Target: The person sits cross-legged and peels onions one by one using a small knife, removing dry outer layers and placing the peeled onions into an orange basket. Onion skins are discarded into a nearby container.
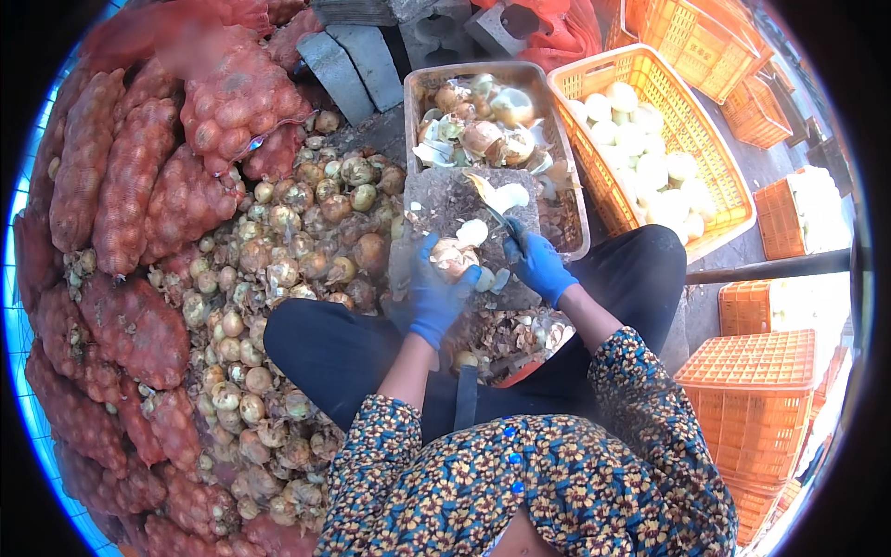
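My left hand (pixel 440 296), in a blue glove, holds an onion (pixel 452 256) with loose papery skin over a dirty board (pixel 435 188). My right hand (pixel 544 268), gloved in blue too, grips a knife (pixel 498 218) whose blade points up and left. Against the blade's tip lies a strip of dry onion skin (pixel 480 186), beside a white onion piece (pixel 511 197). Another white piece (pixel 472 232) shows just above the held onion. Small pale scraps (pixel 500 280) lie on the board between my hands. The board rests across the near part of a plastic tub (pixel 583 216).
Onion peels (pixel 480 136) fill the tub's far part. To its right, an orange crate (pixel 720 160) holds peeled white onions (pixel 630 139). A heap of unpeeled onions (pixel 313 209) spreads leftward, backed by red mesh sacks (pixel 139 174). Concrete blocks (pixel 435 31) stand behind; stacked crates (pixel 748 397) flank the right.
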Tool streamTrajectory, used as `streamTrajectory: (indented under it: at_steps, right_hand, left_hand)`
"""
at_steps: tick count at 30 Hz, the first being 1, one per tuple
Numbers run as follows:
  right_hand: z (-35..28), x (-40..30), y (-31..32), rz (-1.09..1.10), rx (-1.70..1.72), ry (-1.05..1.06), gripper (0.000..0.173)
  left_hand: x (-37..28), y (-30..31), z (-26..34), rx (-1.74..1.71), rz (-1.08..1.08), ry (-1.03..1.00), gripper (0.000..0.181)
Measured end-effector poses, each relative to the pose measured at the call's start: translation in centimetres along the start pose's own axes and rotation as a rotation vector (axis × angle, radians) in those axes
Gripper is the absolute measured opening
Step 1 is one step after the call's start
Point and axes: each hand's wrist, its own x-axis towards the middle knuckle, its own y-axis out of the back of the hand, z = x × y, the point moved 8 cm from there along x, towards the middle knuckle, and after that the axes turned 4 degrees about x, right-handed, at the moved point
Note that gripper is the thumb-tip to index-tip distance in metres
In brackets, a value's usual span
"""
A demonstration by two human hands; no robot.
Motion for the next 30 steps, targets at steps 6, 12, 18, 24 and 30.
streamTrajectory:
  at_steps: [6, 12, 18, 24, 30]
  right_hand:
    - [-3.5, -3.8, -3.0, -0.189, -0.146, 0.095, 0.048]
    - [-2.8, -2.1, -4.4, -0.254, -0.226, 0.026, 0.052]
    - [-3.1, -2.6, -3.6, -0.250, -0.287, 0.038, 0.057]
    - [-2.9, -0.7, -5.2, -0.345, -0.313, -0.161, 0.054]
    - [-2.2, 1.0, -5.8, -0.443, -0.136, -0.203, 0.065]
  left_hand:
    - [-0.3, 0.1, -0.9, 0.070, -0.043, 0.008, 0.099]
    - [0.2, -0.2, -0.6, 0.100, -0.072, 0.035, 0.099]
    - [-0.3, -0.4, -0.4, 0.084, -0.007, -0.040, 0.089]
    - [0.1, -0.9, -2.7, -0.134, -0.040, 0.057, 0.093]
    - [1.4, -0.8, -3.4, -0.313, -0.026, 0.116, 0.084]
